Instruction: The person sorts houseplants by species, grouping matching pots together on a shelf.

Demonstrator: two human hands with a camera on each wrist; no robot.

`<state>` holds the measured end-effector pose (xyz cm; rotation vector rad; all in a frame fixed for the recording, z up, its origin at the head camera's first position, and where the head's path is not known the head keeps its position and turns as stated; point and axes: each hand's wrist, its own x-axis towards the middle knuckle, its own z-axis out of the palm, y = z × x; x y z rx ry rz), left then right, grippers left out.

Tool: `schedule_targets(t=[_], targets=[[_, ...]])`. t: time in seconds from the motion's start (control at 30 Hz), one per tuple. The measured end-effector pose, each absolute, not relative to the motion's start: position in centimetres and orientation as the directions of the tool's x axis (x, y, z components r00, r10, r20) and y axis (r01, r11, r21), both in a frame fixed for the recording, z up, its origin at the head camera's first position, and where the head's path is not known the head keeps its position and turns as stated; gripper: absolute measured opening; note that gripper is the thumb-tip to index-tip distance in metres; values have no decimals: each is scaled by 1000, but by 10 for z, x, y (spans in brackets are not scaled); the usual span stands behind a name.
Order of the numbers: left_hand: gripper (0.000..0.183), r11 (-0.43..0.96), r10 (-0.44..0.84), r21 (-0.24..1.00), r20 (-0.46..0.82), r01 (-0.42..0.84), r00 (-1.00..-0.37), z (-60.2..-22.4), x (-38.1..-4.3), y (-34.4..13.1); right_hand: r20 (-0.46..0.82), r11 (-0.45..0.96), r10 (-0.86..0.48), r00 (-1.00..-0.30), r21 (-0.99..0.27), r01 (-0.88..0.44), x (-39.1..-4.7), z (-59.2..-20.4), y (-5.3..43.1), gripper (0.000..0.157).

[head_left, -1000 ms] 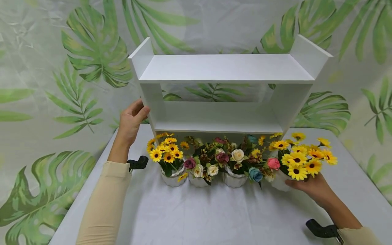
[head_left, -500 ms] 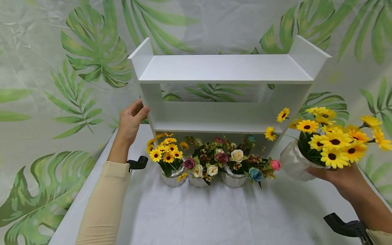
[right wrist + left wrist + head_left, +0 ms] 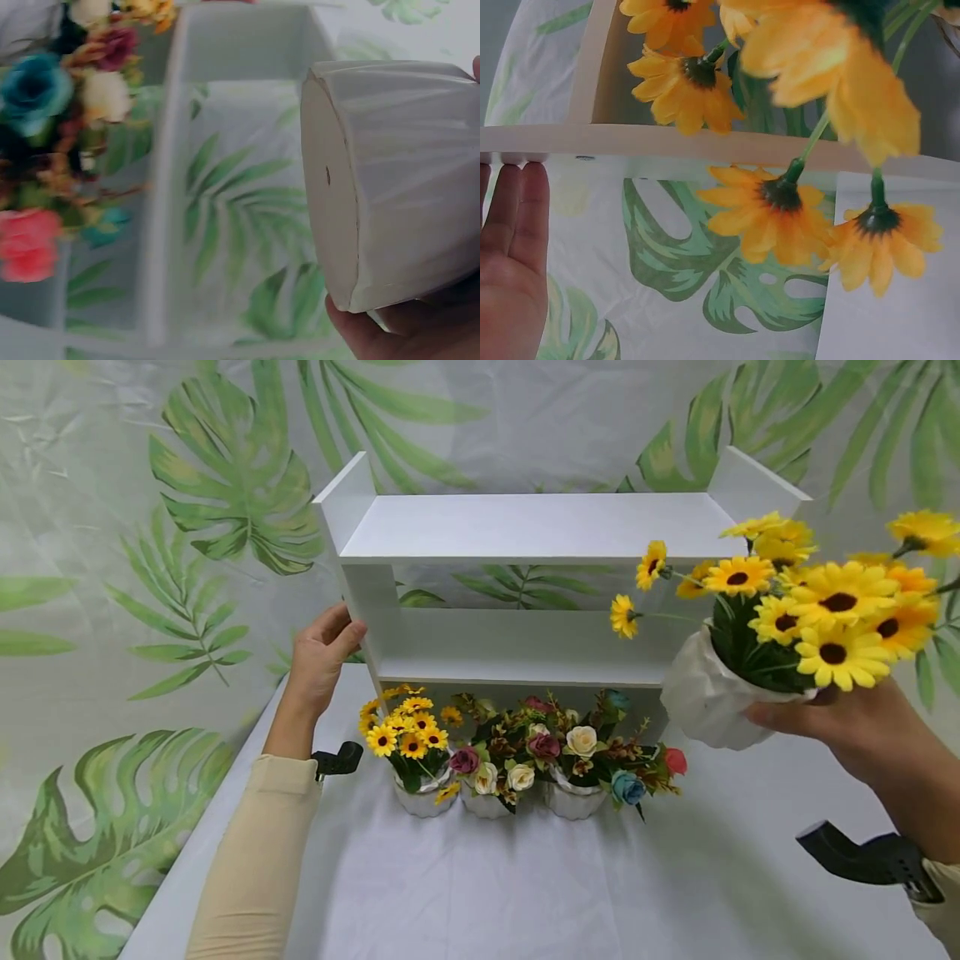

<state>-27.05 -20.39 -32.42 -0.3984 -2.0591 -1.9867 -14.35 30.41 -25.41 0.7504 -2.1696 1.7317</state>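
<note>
In the head view my right hand (image 3: 862, 727) grips a white flowerpot (image 3: 712, 693) of yellow artificial sunflowers (image 3: 836, 602). The pot is tilted and raised in front of the right end of a white shelf unit (image 3: 555, 527). The right wrist view shows the pot's flat base (image 3: 330, 195) with a small hole, and fingers (image 3: 360, 326) round its lower side. My left hand (image 3: 322, 660) rests against the shelf's left side panel. Its fingers (image 3: 529, 217) are straight, tips on the panel, in the left wrist view. Held flowers overlap the upper shelf board's right end.
Before the shelf stand a second sunflower pot (image 3: 423, 797), a white-and-purple rose pot (image 3: 486, 802) and a mixed rose pot (image 3: 576, 797), close together on the white tablecloth (image 3: 525, 885). A leaf-print cloth (image 3: 247, 468) hangs behind. A camera mount (image 3: 862, 856) juts from my right wrist.
My right hand has lifted the sunflower pot off the table, up and to the right, then higher toward the shelf, tilting it. The left hand and the other pots have stayed in place.
</note>
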Motion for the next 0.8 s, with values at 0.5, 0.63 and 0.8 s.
schedule_targets(t=[0.5,0.63,0.8], targets=[[40,2,32,928,372,372,-928,-328,-271,-198,489,153,-266,-830,-829,-538,-184,-166,241,83],[42,-6,28,925,379,379,-925,-326,-272,-197,476,191,-264,-839,-827,-530,-190,-153,223,73],[44,5,21,926,377,377,-926,-327,-270,-195,419,301,-231,-878,-827,-474,-197,-143,205,63]])
